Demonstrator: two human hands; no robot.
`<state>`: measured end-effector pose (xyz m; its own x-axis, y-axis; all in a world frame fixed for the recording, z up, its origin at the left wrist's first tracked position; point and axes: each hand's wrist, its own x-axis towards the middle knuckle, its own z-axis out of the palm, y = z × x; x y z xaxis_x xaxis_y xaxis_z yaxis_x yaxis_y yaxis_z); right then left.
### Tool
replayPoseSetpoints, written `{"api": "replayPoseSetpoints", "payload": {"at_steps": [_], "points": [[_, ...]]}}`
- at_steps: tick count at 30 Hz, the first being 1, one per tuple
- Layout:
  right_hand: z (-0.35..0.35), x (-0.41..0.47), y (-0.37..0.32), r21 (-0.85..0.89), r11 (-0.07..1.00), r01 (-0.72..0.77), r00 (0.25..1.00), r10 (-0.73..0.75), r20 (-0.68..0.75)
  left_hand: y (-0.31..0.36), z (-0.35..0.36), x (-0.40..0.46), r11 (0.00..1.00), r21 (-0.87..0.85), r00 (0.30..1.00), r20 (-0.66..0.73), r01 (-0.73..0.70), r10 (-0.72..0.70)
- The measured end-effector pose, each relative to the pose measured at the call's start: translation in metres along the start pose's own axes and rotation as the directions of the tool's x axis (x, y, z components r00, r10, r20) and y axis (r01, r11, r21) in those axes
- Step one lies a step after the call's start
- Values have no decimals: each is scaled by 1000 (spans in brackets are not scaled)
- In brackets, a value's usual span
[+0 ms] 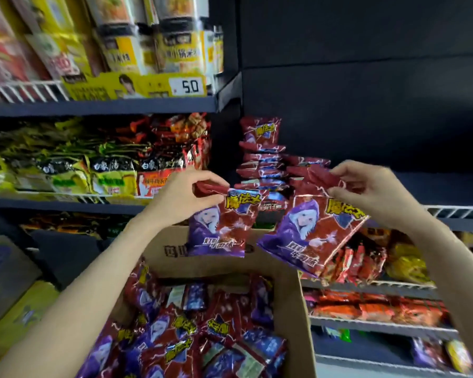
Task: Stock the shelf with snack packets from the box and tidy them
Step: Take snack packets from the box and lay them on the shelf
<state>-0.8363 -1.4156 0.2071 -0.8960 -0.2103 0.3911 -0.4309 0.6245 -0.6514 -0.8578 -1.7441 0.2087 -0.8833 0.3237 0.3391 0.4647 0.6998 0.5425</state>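
My left hand (186, 192) pinches the top edge of a red and purple snack packet (221, 227), which hangs down above the open cardboard box (292, 296). At the right, my right hand (366, 189) pinches the top of a second, identical packet (311, 236), tilted. Both packets hang in front of the dark shelf (453, 219). A stack of the same packets (262, 162) stands on that shelf between and behind my hands, with another one upright on top. Several more packets (191, 339) lie loose in the box.
Left shelves hold yellow-green and red noodle packs (93, 170) behind a white wire rail, with jars and a 5.0 price tag (187, 86) above. Lower right shelves carry red and yellow snacks (372, 263). Cartons (11, 296) sit at the lower left.
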Motion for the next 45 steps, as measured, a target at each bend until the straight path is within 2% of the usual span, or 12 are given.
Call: {"api": "replayPoseSetpoints", "payload": {"at_steps": [2, 5, 9, 13, 19, 25, 30, 35, 38, 41, 43, 45], "points": [[-28, 5, 9, -46, 999, 20, 997, -23, -69, 20, 0, 22, 975, 200, 995, -19, -95, 101], [-63, 18, 28, -95, 995, 13, 972, -35, -233, 49, 3, 53, 913, 356, 975, -24, -200, 222], [-92, 49, 60, -73, 997, -14, 874, -23, -486, 72, 6, 94, 843, 491, 971, 27, -221, 239], [-103, 87, 83, -52, 998, -46, 782, 4, -624, 88, 12, 132, 887, 420, 972, -49, -190, 231], [-84, 143, 112, -95, 995, -32, 796, -32, -605, 82, 34, 189, 958, 283, 929, -338, -52, 151], [-47, 187, 150, -129, 990, -49, 823, -33, -567, 68, 63, 245, 987, 162, 822, -564, 18, 78], [-10, 211, 180, -251, 966, -53, 907, -58, -417, 58, 87, 288, 991, 111, 733, -680, 76, 20], [21, 223, 196, -356, 932, 69, 988, -114, -107, 31, 117, 323, 972, 223, 761, -642, 68, 94], [27, 225, 210, -321, 934, 156, 985, -122, 125, 14, 134, 339, 969, 237, 769, -632, 67, 102], [24, 227, 218, -268, 948, 171, 944, -80, 321, 8, 148, 349, 983, 182, 765, -638, 41, 86], [21, 228, 220, -218, 961, 167, 922, -74, 379, 8, 160, 353, 993, 120, 790, -611, 18, 59], [19, 228, 219, -219, 959, 178, 920, -83, 384, 7, 178, 355, 996, 92, 851, -520, -23, 68]]}}
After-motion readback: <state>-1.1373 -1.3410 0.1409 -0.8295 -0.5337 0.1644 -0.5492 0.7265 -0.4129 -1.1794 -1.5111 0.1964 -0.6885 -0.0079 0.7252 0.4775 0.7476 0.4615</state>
